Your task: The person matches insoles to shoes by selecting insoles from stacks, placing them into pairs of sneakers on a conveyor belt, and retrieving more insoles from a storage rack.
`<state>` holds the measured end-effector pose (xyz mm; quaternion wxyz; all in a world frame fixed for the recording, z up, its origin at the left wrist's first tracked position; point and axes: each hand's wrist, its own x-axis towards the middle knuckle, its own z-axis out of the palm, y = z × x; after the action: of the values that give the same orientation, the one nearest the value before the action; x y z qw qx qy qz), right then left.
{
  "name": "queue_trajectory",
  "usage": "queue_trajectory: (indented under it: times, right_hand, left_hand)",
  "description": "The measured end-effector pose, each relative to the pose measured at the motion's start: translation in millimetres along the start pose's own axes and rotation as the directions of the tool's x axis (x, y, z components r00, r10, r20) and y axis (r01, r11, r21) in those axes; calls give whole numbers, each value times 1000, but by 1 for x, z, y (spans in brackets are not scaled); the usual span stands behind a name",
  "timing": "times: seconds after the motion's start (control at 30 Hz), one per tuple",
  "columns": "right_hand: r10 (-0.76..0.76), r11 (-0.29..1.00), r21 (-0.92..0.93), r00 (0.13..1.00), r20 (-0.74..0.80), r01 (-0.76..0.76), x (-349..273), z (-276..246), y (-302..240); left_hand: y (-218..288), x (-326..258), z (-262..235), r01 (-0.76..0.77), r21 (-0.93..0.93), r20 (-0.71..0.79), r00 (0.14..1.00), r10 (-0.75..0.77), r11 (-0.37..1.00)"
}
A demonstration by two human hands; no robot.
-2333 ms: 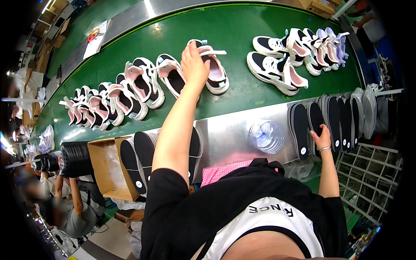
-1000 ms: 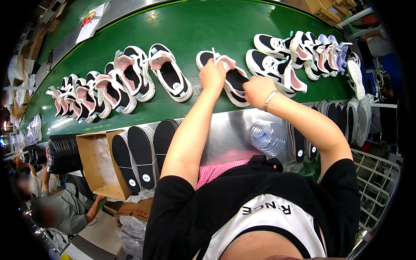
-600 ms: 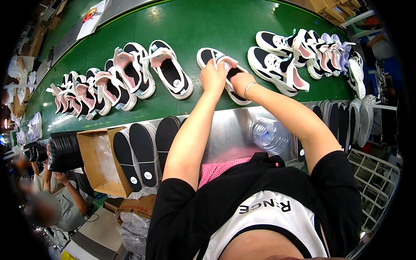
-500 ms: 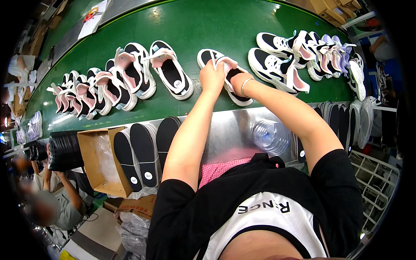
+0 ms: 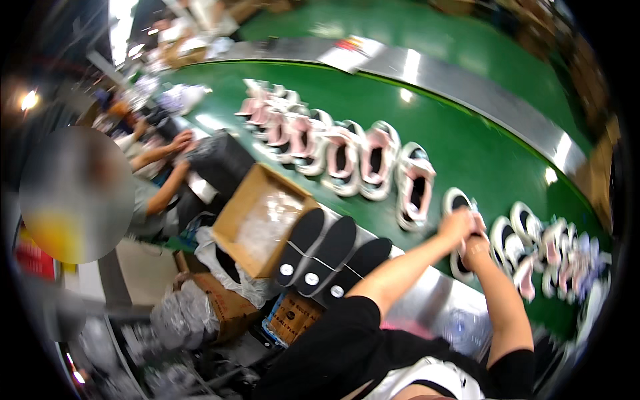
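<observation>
A black-and-white sneaker (image 5: 456, 197) with a pink lining lies on the green work surface, both my hands at its opening. My left hand (image 5: 455, 225) is closed on the tongue and collar area. Beside it, my right hand (image 5: 475, 249), with a bangle at the wrist, reaches into the shoe opening; its fingers are hidden and blurred. Left of my hands stands a matching sneaker (image 5: 403, 200), its tongue pulled open, at the near end of a row of similar sneakers (image 5: 333, 177). To the right sits another black-and-white sneaker (image 5: 501, 233).
Bundled black insoles (image 5: 339, 240) lie along the near metal ledge (image 5: 417, 297), beside an open cardboard box (image 5: 230, 223) with clear plastic inside. A clear plastic bottle (image 5: 463, 328) is near my right forearm. Another person's arm (image 5: 170, 187) works at the left. More sneakers (image 5: 567, 257) line the right.
The view has swung left and tilted, so my hands and the shoes appear further right and lower. Both hands remain at the same sneaker.
</observation>
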<state>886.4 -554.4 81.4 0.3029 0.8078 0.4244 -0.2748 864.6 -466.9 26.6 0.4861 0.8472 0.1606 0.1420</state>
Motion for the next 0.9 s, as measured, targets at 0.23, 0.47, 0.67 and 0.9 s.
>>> queue_trajectory:
  times: [0.23,0.47,0.67,0.9]
  right_hand:
    - [-111,969,217,993,-34,115,0,24,22]
    - [-127,980,154,992,-8,127,-28,33,15]
    - [-135,976,178,989,64,122,-20,37,12]
    - [-132,928,298,944,-304,226,-14,39,15]
  left_hand:
    - [25,-8,-13,106,15,-82,991,-105,994]
    - [29,-9,-9,137,69,-73,989,-132,988]
    - [32,-16,-21,129,92,-39,991,-126,987]
    - [26,-2,-28,-264,127,38,965,261,956]
